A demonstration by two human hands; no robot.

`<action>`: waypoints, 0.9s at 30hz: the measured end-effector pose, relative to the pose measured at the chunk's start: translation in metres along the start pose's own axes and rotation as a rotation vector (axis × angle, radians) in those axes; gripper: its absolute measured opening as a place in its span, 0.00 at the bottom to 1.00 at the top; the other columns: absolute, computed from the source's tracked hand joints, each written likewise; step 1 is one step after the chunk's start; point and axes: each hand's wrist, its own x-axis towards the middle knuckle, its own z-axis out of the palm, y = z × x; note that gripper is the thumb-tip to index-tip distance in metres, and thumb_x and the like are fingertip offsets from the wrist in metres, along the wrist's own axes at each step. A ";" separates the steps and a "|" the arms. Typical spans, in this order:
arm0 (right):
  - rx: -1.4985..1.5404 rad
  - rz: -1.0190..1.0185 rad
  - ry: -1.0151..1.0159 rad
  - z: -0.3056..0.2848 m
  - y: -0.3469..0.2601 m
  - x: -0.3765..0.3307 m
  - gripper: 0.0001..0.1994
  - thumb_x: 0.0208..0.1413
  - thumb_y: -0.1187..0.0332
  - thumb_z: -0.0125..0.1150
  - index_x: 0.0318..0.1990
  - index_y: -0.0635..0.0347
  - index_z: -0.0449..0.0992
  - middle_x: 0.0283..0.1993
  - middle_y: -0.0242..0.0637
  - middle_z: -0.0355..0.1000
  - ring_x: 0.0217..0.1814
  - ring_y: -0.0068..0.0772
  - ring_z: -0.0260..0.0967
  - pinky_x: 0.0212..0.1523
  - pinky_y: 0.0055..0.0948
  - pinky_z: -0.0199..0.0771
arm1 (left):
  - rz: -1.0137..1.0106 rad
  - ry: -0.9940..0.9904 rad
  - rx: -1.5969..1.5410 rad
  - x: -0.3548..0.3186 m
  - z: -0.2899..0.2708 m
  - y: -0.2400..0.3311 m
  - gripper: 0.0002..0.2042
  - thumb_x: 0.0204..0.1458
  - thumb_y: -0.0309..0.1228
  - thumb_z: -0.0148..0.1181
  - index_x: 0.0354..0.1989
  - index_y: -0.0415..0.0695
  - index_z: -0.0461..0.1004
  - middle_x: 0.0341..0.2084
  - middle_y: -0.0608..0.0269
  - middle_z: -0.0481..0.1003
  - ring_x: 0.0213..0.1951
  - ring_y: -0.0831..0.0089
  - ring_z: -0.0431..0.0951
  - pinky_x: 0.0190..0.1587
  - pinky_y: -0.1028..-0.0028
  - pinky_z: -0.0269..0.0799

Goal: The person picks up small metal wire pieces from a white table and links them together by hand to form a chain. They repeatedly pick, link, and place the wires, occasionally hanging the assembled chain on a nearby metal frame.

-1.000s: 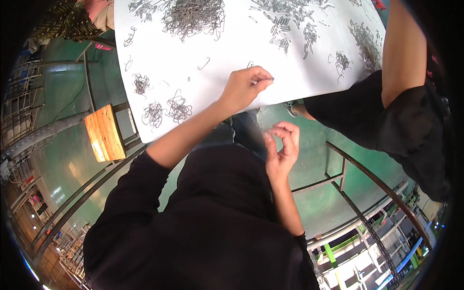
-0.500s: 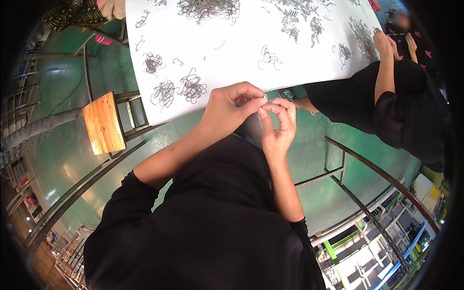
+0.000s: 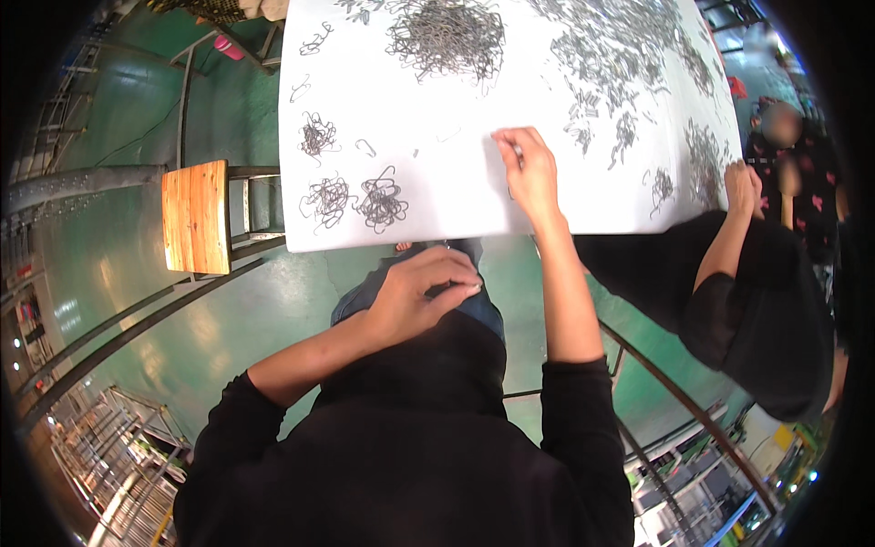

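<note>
My right hand (image 3: 530, 173) is over the white-covered table (image 3: 437, 191), its fingers bent and drawn together. Something small and shiny shows at its fingers; I cannot make out whether it is held. Closer to me, above my lap, is my left hand (image 3: 421, 290), thumb and forefinger pressed together. What that pinch holds, if anything, is too small to name. Dark bent wire hooks lie in a big heap (image 3: 447, 41) at the far middle, with smaller tangles (image 3: 381, 202) at the near left. A single hook (image 3: 365, 147) lies between them.
Short grey metal pieces (image 3: 602, 73) spread over the table's far right, with another patch (image 3: 702, 164) near a co-worker's hand (image 3: 743, 187). A wooden stool (image 3: 196, 217) stands left of the table. Metal bars (image 3: 679, 392) cross the floor at right.
My hands were together at the table's near edge. The right has moved forward over the table, the left back over my lap. The small hook cluster at centre is now hidden. The view has shifted.
</note>
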 end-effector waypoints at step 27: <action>-0.507 -0.400 -0.397 0.033 0.028 0.094 0.26 0.44 0.82 0.53 0.49 0.39 0.78 0.57 0.27 0.67 0.58 0.31 0.61 0.57 0.40 0.58 | -0.020 0.183 -0.017 0.032 0.024 -0.011 0.08 0.45 0.20 0.65 0.35 0.41 0.79 0.35 0.60 0.76 0.34 0.67 0.76 0.36 0.72 0.74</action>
